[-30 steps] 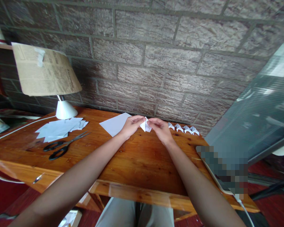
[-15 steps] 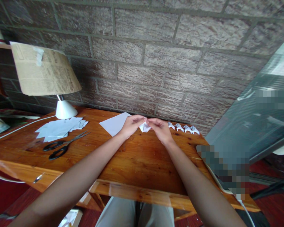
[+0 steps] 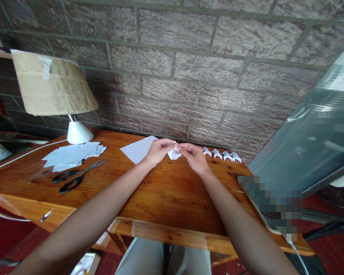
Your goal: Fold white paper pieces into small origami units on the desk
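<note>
A small folded white paper (image 3: 174, 153) is pinched between both hands over the back of the wooden desk. My left hand (image 3: 159, 151) grips its left side with thumb and fingers closed. On the other side my right hand (image 3: 194, 156) pinches its upper right part, and the fingertips of both hands nearly meet. Fingers cover part of the folds. Just right of my right hand stands a row of several folded white paper pieces (image 3: 218, 153). Behind and left of my left hand lies a flat white sheet of paper (image 3: 136, 150).
Black-handled scissors (image 3: 77, 177) lie on the desk (image 3: 172, 194) at the left, beside a pile of white paper pieces (image 3: 71, 154). A lamp (image 3: 79, 132) with a newsprint shade stands behind them. A tablet-like device (image 3: 260, 206) with a cable rests at the right edge. A brick wall (image 3: 189, 72) rises behind.
Both hands stay almost in place, still pinching the folded paper. The paper has turned or tilted slightly between the fingers.
</note>
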Action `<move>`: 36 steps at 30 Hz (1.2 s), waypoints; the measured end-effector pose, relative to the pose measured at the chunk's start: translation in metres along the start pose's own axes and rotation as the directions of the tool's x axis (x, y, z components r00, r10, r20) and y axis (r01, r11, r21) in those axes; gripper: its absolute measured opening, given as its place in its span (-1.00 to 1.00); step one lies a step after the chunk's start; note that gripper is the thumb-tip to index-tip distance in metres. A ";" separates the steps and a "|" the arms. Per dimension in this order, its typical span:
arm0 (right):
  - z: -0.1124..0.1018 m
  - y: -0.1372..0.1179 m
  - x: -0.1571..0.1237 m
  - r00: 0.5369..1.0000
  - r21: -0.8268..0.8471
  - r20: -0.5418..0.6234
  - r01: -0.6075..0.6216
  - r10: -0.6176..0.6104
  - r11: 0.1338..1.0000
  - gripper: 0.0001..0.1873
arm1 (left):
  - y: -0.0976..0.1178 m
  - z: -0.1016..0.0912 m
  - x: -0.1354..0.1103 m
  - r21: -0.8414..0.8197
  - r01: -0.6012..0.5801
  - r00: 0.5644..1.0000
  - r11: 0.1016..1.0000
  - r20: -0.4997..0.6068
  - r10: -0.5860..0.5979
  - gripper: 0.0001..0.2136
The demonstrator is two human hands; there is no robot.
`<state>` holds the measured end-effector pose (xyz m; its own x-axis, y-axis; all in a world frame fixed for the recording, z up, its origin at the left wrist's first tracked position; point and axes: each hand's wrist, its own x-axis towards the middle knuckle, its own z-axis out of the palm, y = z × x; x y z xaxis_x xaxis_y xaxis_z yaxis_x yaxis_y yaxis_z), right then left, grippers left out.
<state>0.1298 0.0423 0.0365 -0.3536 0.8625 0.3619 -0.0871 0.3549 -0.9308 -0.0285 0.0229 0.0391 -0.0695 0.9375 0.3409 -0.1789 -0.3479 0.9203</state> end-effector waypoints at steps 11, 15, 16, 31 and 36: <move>0.006 -0.004 -0.002 0.999 0.038 -0.033 -0.042 0.043 0.998 -0.46 | -0.002 -0.005 0.003 -0.253 0.171 0.970 0.952 -0.124 -0.207 -0.66; 0.010 -0.004 -0.003 0.999 0.002 -0.041 0.029 -0.029 1.000 -0.38 | -0.003 -0.007 0.005 -0.308 0.226 0.958 0.924 -0.102 -0.268 -0.67; 0.009 -0.003 -0.003 0.997 -0.008 -0.064 0.042 -0.042 0.999 -0.41 | -0.003 -0.008 0.006 -0.314 0.239 0.955 0.919 -0.096 -0.281 -0.68; 0.000 -0.007 -0.001 0.993 -0.076 -0.058 0.094 -0.099 0.993 -0.69 | -0.009 -0.007 0.001 -0.236 0.259 0.965 0.936 0.096 -0.243 -0.67; -0.003 -0.007 0.000 0.990 -0.081 -0.088 0.101 -0.108 0.992 -0.69 | -0.009 -0.005 0.000 -0.217 0.240 0.971 0.946 0.068 -0.231 -0.67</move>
<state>0.1331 0.0407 0.0429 -0.2592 0.8473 0.4635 -0.0468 0.4683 -0.8823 -0.0321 0.0261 0.0296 0.0402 0.9905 0.1312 -0.3994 -0.1044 0.9108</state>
